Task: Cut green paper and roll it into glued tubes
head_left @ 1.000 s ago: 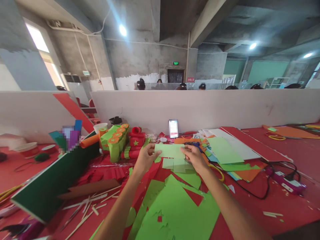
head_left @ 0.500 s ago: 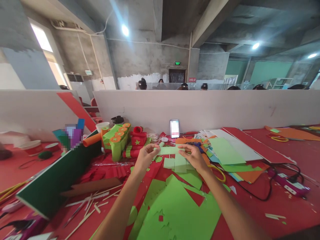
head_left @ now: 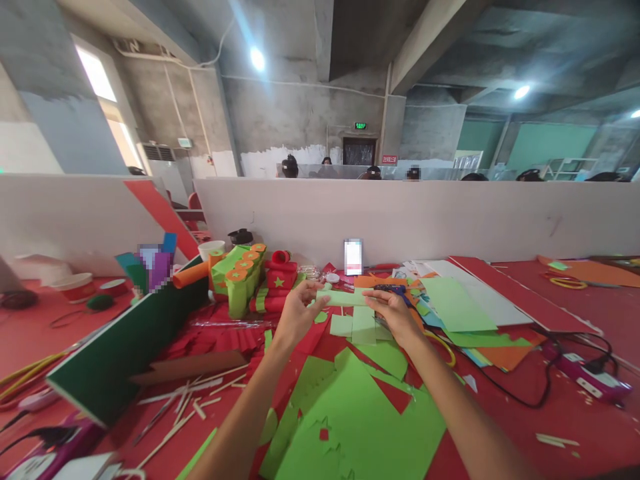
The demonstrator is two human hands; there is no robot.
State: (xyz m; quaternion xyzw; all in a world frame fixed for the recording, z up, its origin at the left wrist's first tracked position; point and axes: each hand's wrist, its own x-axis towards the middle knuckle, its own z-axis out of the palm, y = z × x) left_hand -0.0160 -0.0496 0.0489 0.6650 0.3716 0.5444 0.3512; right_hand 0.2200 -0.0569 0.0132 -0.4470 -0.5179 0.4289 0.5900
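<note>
A pale green paper strip [head_left: 343, 298] is stretched level between my two hands above the table. My left hand [head_left: 300, 311] pinches its left end between thumb and fingers. At the other end, my right hand [head_left: 395, 313] grips the strip the same way. Just below it lie more light green paper pieces [head_left: 364, 327]. Closer to me, large bright green paper sheets [head_left: 367, 413] with cut-out holes cover the middle of the table, between my forearms.
A lit phone [head_left: 353, 257] leans on the white partition [head_left: 425, 217]. Green and red paper rolls [head_left: 239, 293] stand left, beside a dark green board [head_left: 125, 353]. Wooden sticks [head_left: 170, 433] lie front left. At right are paper sheets [head_left: 460, 303], yellow-handled scissors [head_left: 443, 343] and a power strip [head_left: 593, 373].
The camera view has shifted slightly, so the scene sits a little farther right. Both hands still hold the strip, and the left thumb has moved a little along it.
</note>
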